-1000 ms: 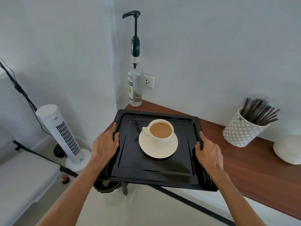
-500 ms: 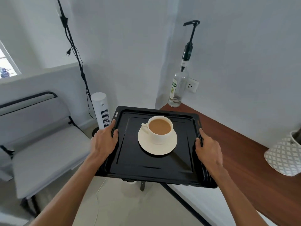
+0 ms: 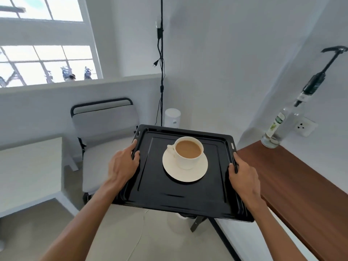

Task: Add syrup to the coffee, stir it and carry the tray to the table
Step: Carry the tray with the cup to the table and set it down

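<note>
I hold a black tray (image 3: 169, 194) level in the air, off the wooden counter. My left hand (image 3: 122, 164) grips its left rim and my right hand (image 3: 243, 176) grips its right rim. On the tray stands a white cup (image 3: 188, 153) of milky coffee on a white saucer (image 3: 185, 172), upright and near the middle. The syrup bottle (image 3: 278, 129) with its tall black pump stays behind on the counter at the far right, by the wall socket.
The brown wooden counter (image 3: 301, 185) runs along the right wall. A pale table (image 3: 28, 170) stands at the left. A grey-cushioned chair (image 3: 103, 132) is ahead, with a white tower fan (image 3: 172, 117) and hanging cables beside it. Floor lies below the tray.
The view has swung left: the tray has left the counter, the bottle has slid to the right edge, the stirrer pot is gone from view, and the chair, window and pale table have appeared.
</note>
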### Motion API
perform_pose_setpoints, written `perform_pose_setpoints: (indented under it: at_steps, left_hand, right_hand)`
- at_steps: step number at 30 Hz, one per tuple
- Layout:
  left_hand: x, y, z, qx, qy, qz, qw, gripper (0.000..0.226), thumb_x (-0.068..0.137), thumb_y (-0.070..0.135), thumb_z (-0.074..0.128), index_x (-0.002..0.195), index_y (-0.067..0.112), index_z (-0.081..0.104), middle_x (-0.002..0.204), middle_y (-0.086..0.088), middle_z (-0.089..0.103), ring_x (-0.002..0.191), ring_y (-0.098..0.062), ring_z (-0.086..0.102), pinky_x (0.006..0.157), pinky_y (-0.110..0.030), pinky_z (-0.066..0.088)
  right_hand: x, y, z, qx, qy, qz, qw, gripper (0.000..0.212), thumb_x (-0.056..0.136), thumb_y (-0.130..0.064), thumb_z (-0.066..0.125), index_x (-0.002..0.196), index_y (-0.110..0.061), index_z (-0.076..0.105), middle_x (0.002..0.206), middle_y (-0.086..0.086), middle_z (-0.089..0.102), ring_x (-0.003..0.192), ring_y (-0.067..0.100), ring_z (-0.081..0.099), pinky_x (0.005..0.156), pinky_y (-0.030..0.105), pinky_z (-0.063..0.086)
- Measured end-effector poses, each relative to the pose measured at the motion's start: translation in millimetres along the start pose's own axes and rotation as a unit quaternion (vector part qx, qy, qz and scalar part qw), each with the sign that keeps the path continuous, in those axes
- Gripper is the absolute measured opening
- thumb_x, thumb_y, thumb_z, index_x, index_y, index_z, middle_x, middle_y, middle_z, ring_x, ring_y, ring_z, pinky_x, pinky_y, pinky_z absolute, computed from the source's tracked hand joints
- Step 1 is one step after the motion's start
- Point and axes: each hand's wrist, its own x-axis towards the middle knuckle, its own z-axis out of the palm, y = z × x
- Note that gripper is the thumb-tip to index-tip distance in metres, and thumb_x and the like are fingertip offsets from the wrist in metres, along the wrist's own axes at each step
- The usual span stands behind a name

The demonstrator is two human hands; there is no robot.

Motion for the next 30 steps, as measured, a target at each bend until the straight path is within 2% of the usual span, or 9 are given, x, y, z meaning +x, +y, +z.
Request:
perform_pose_setpoints:
  at_steps: [4,7,9,11,13,19,22,27,30]
  left_hand:
    - [7,-45,-30,0.006,0.025,-0.031,0.999,0.049,0.102,0.027,0.056,0.15,0.017,0.052,0.06,-0.002,0.065,0.06,-0.024,0.061,0.06,-0.034,0.047]
    - [12,-79,-53,0.006,0.04,-0.048,0.998,0.05,0.102,0.027,0.056,0.151,0.017,0.051,0.074,-0.01,0.075,0.067,-0.028,0.069,0.064,-0.036,0.055]
    - [16,-102,-69,0.017,0.052,-0.067,0.996,0.05,0.102,0.028,0.056,0.151,0.02,0.052,0.078,-0.01,0.076,0.067,-0.027,0.069,0.058,-0.032,0.049]
    - [18,-125,-84,0.031,0.068,-0.088,0.993,0.049,0.101,0.028,0.057,0.149,0.023,0.053,0.058,0.003,0.065,0.05,-0.013,0.058,0.047,-0.025,0.038]
    - [20,-148,-98,0.044,0.075,-0.106,0.991,0.049,0.101,0.029,0.056,0.149,0.025,0.053,0.049,0.008,0.055,0.044,-0.007,0.048,0.044,-0.025,0.033]
    - [24,-217,-141,0.058,0.1,-0.158,0.981,0.049,0.101,0.031,0.055,0.149,0.026,0.053,0.091,-0.012,0.08,0.076,-0.031,0.068,0.064,-0.032,0.042]
    - [25,-248,-160,0.068,0.118,-0.193,0.972,0.048,0.101,0.033,0.056,0.149,0.027,0.054,0.085,-0.011,0.079,0.069,-0.026,0.058,0.064,-0.032,0.041]
    - [22,-291,-188,0.071,0.15,-0.233,0.958,0.049,0.1,0.032,0.057,0.148,0.025,0.055,0.077,-0.011,0.076,0.074,-0.034,0.068,0.063,-0.033,0.042]
    - [23,-314,-203,0.07,0.159,-0.257,0.951,0.049,0.1,0.033,0.057,0.149,0.026,0.054,0.066,-0.005,0.068,0.065,-0.027,0.06,0.062,-0.033,0.042]
  right_hand:
    - [6,-48,32,0.023,-0.023,-0.027,0.999,0.051,0.104,-0.023,0.052,0.155,-0.02,0.047,0.066,0.001,0.066,0.056,0.011,0.056,0.053,0.03,0.04]
    - [10,-84,59,0.045,-0.037,-0.051,0.997,0.052,0.104,-0.023,0.052,0.155,-0.021,0.047,0.093,0.008,0.079,0.064,0.017,0.062,0.065,0.032,0.048]
    - [12,-110,77,0.051,-0.049,-0.06,0.996,0.052,0.104,-0.024,0.052,0.156,-0.023,0.046,0.085,0.004,0.076,0.067,0.02,0.063,0.067,0.033,0.051]
    - [10,-136,95,0.057,-0.06,-0.075,0.994,0.052,0.104,-0.024,0.052,0.155,-0.023,0.046,0.07,-0.004,0.066,0.064,0.018,0.06,0.065,0.033,0.05]
    - [10,-161,111,0.063,-0.071,-0.093,0.991,0.052,0.104,-0.023,0.052,0.155,-0.023,0.047,0.069,-0.003,0.065,0.065,0.021,0.062,0.063,0.033,0.05]
    - [6,-240,160,0.071,-0.102,-0.144,0.982,0.051,0.102,-0.021,0.054,0.154,-0.022,0.049,0.078,0.008,0.071,0.074,0.03,0.067,0.067,0.039,0.056]
    - [4,-278,183,0.075,-0.106,-0.176,0.976,0.051,0.102,-0.019,0.056,0.152,-0.017,0.051,0.093,0.016,0.077,0.084,0.035,0.071,0.075,0.041,0.058]
    - [4,-336,219,0.088,-0.124,-0.225,0.962,0.051,0.102,-0.018,0.058,0.152,-0.013,0.05,0.073,0.005,0.072,0.053,0.011,0.057,0.06,0.026,0.047]
    - [3,-370,239,0.085,-0.144,-0.244,0.955,0.052,0.103,-0.02,0.057,0.154,-0.015,0.049,0.092,0.011,0.078,0.071,0.025,0.069,0.068,0.035,0.057]
